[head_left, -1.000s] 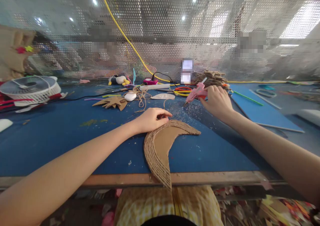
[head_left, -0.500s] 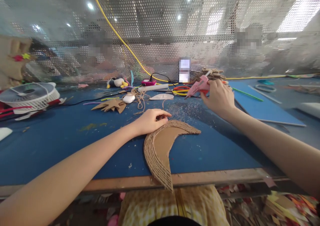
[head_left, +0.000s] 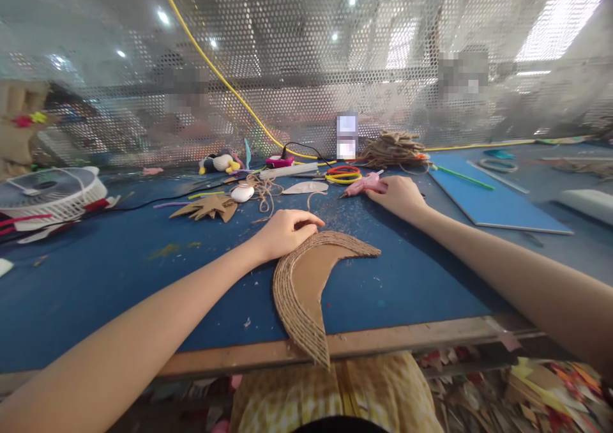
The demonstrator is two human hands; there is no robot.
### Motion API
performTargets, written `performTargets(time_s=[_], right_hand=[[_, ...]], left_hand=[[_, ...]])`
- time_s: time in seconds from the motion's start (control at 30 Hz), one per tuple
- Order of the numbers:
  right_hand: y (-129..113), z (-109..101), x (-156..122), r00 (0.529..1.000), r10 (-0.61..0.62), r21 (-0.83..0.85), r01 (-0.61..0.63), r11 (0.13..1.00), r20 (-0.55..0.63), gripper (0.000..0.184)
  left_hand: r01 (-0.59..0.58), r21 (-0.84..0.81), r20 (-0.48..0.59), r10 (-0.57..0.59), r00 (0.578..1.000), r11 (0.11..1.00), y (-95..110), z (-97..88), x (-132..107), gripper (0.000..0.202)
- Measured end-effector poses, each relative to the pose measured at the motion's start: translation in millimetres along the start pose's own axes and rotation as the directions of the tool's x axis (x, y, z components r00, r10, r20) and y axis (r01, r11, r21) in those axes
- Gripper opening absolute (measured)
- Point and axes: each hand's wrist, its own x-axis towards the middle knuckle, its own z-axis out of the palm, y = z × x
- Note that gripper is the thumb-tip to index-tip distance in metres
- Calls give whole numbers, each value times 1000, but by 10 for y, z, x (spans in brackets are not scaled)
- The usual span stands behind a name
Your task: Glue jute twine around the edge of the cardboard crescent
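A crescent-shaped piece of cardboard (head_left: 311, 280), partly wrapped in rows of brown twine, lies on the blue table (head_left: 119, 273) and overhangs its front edge. My left hand (head_left: 285, 232) rests on the crescent's upper edge with fingers curled, pinching the twine against it. My right hand (head_left: 400, 195) lies on the table farther back, fingers wrapped round a pink glue gun (head_left: 361, 185) that lies flat on the table, nozzle pointing left.
Loose twine (head_left: 265, 190), a white oval object (head_left: 242, 193), a cardboard leaf shape (head_left: 208, 207) and coloured bands (head_left: 343, 174) lie behind. A white fan (head_left: 48, 190) lies at left, a blue board (head_left: 483, 197) at right, a twine heap (head_left: 393, 149) before the perforated screen.
My right hand has brought the glue gun down from a raised position onto the table. My left hand has stayed on the crescent.
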Motion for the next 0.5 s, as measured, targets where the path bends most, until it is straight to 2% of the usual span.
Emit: performTargets(time_s=[0.1,0.2,0.3,0.5], right_hand=[[-3,34,6,991,-99,-1,99,995,-92,36],[-51,36,-27,943,-265,26,275,961,-200,33],[-141,30,-99,895,-408,30,419,907,-181,37],[-235,86,-183,834,-549,-56,547,836,-54,42]], left_hand=[[26,-25,-1,-26,1000,999,22,-11,0,29],[37,-41,-1,-37,999,998,28,-14,0,29],[29,-37,-6,-29,1000,999,28,-12,1,30],[21,-35,-3,-21,1000,999,23,-10,0,30]])
